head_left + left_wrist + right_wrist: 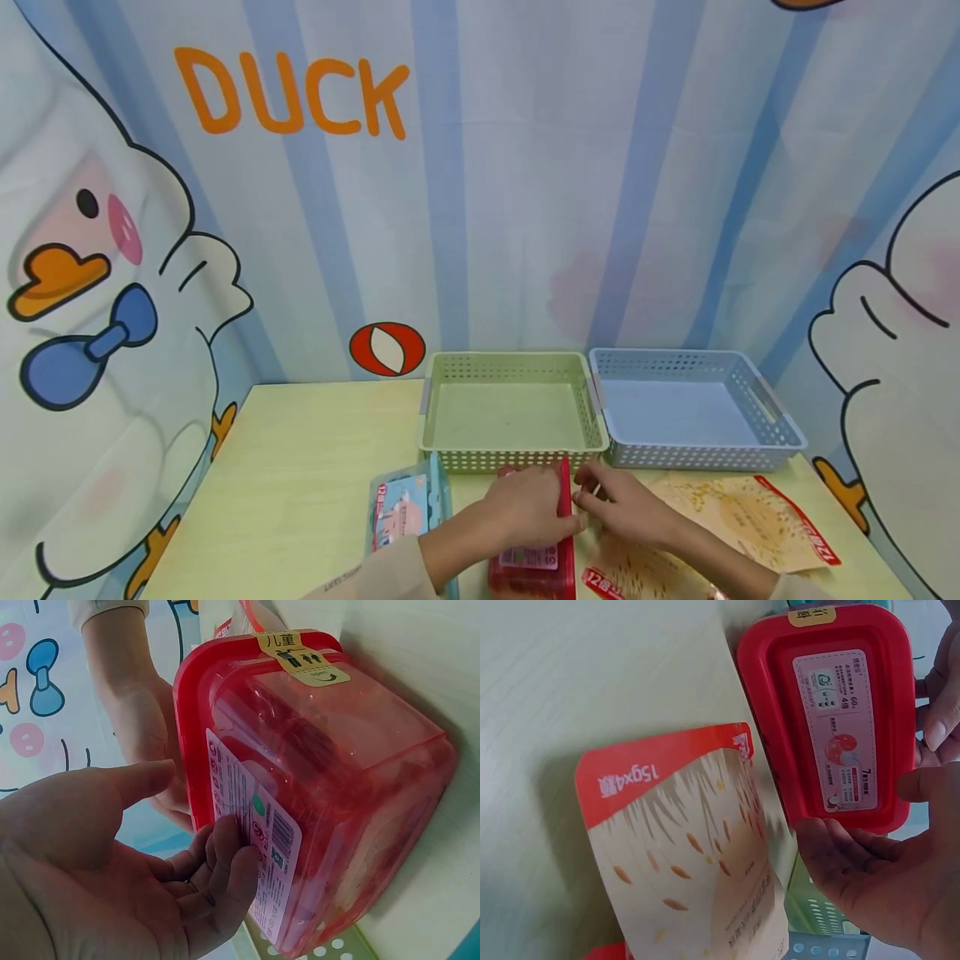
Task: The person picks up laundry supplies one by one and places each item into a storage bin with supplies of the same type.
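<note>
A clear red plastic box (528, 582) stands on its side on the table, its red lid (889, 697) on and facing right. A pink-and-white label covers the lid, and another label (277, 862) lies on the box's side. My left hand (528, 510) is over the box; in the left wrist view its loosely bent fingers touch the side label, the thumb pointing at the lid's rim. My right hand (900, 877) is at the lid's lower end, with fingertips by the rim and thumb near its edge. Whether it grips the rim is unclear.
Left of the red box stands a clear box with a blue lid (437, 492). Two beige packets lie on the right, one farther back (757, 517) and one nearer (645, 575). Behind are a green basket (517, 458) and a blue basket (705, 457), against a printed curtain.
</note>
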Tool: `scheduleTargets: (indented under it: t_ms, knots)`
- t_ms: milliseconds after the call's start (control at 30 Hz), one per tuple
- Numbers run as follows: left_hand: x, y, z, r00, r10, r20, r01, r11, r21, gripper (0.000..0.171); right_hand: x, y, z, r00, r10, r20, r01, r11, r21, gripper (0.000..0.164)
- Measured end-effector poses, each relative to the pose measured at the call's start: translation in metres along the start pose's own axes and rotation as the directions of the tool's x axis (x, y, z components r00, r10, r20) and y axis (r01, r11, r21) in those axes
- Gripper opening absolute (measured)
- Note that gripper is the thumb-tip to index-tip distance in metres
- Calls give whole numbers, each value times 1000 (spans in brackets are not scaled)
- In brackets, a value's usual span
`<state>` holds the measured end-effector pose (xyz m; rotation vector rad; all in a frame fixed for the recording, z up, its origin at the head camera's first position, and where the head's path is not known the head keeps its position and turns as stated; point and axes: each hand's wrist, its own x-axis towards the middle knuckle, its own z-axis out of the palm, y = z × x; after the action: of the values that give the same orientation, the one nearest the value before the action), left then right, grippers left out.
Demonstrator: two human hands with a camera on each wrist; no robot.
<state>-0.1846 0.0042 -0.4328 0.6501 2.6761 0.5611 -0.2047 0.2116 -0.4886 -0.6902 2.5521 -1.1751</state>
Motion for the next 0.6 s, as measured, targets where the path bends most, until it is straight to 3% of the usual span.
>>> scheduleTargets:
  t_ms: [200,433,600]
  knots:
    - [3,1,1,1000,8,8,-8,1000,26,49,1,3,5,999,28,29,-27,999,-17,30]
    - [5,4,5,999,-39,-1,39,999,36,51,-1,7,10,989,89,122,-99,992,77,28]
    - [10,7,8,996,-78,41,76,996,54,46,-2,4,11,983,110,146,-124,989,86,27]
